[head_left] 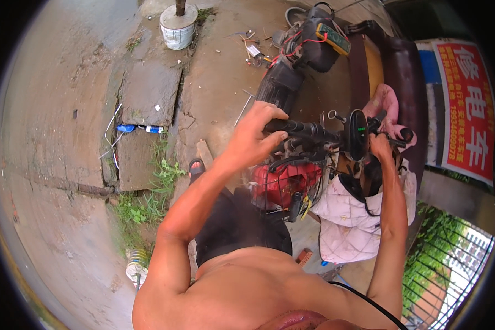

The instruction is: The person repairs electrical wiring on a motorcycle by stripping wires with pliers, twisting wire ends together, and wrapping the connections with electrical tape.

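Note:
An electric bike's handlebar [313, 132] runs across the view in front of my body. My left hand [261, 129] is closed around the black grip at its left end, thumb on the near side and fingers on the far side. Close to the handlebar's right side, my right hand [379, 145] is bent beside the dark oval display [358, 135], which shows small green marks. Its fingers are partly hidden, so what they pinch cannot be made out. Below the bar sits a wire basket with a red bag [286, 184]. A pale pink quilted cover [349, 223] hangs alongside.
A yellow multimeter [334, 39] with red leads rests on a black vehicle part at the back. Behind stands a dark brown sofa [408, 77]. A red sign [467, 110] hangs at right. Farther left are a white bucket [178, 36], concrete slabs [148, 99] and weeds [168, 173].

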